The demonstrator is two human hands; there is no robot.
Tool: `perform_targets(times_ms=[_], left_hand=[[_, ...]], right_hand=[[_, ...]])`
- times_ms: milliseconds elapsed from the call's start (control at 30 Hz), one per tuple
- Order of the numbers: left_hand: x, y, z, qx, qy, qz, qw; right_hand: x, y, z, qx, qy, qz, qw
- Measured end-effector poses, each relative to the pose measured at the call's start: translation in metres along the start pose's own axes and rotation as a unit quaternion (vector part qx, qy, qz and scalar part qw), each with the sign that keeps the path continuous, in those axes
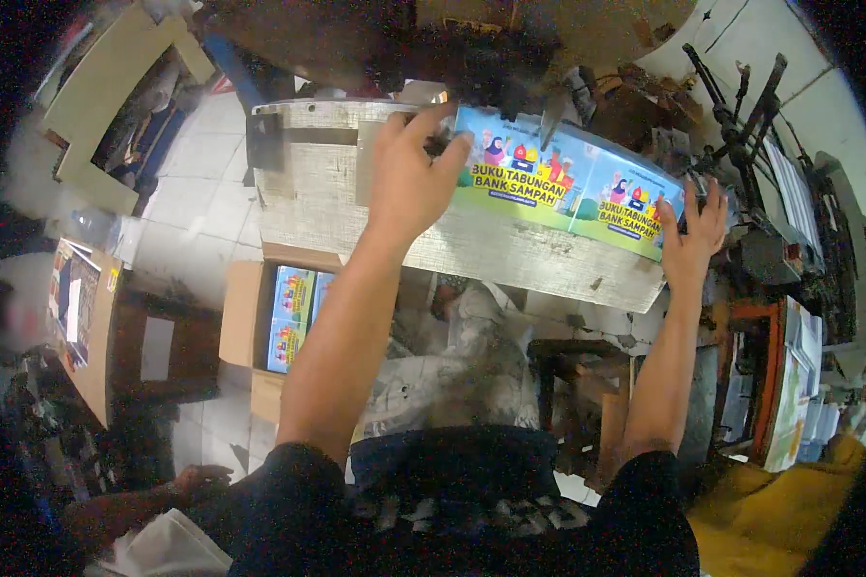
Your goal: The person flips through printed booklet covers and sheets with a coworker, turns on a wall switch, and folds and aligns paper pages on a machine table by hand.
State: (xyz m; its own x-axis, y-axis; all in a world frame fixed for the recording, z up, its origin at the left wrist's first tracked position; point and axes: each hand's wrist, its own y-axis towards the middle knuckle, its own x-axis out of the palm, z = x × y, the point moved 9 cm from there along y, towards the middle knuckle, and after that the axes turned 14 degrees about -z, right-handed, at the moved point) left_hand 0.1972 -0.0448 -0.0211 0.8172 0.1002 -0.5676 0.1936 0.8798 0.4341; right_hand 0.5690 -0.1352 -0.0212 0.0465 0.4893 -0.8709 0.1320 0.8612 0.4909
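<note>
A bright printed cover sheet, blue above and green below, lies on a narrow, worn white board. The same cartoon cover appears on it twice, side by side. My left hand is at the sheet's left end, thumb and fingers apart, the thumb by its edge. At the other end, my right hand has its thumb on the sheet's face and its fingers stretched past the right edge. Both hands are open. A thin upright metal part stands over the sheet's upper middle. The sheet's underside is hidden.
Below the board at left, an open cardboard box holds similar printed covers. Farther left stands another carton with papers on top. Dark metal machinery crowds the right. Another person's hand shows at lower left.
</note>
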Motion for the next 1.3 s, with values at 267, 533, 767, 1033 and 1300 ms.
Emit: perform_targets(times_ms=[267, 533, 767, 1033, 1300], left_hand=[[-0.023, 0.004, -0.028, -0.077, -0.027, 0.007, 0.997], [-0.051, 0.004, -0.026, 0.035, 0.201, 0.017, 0.979], [-0.041, -0.002, -0.016, 0.031, 0.181, 0.029, 0.983], [-0.052, -0.003, -0.019, -0.024, 0.287, 0.066, 0.955], [-0.034, 0.004, -0.023, 0.081, 0.226, -0.041, 0.97]], right_hand=[[-0.003, 0.009, -0.041, -0.018, -0.041, -0.034, 0.998], [0.019, 0.025, -0.064, -0.042, 0.012, -0.138, 0.989], [0.005, 0.01, -0.037, 0.045, 0.002, -0.031, 0.998], [0.014, 0.012, -0.062, -0.016, 0.003, -0.044, 0.999], [0.009, 0.015, -0.055, -0.003, 0.042, -0.006, 0.999]])
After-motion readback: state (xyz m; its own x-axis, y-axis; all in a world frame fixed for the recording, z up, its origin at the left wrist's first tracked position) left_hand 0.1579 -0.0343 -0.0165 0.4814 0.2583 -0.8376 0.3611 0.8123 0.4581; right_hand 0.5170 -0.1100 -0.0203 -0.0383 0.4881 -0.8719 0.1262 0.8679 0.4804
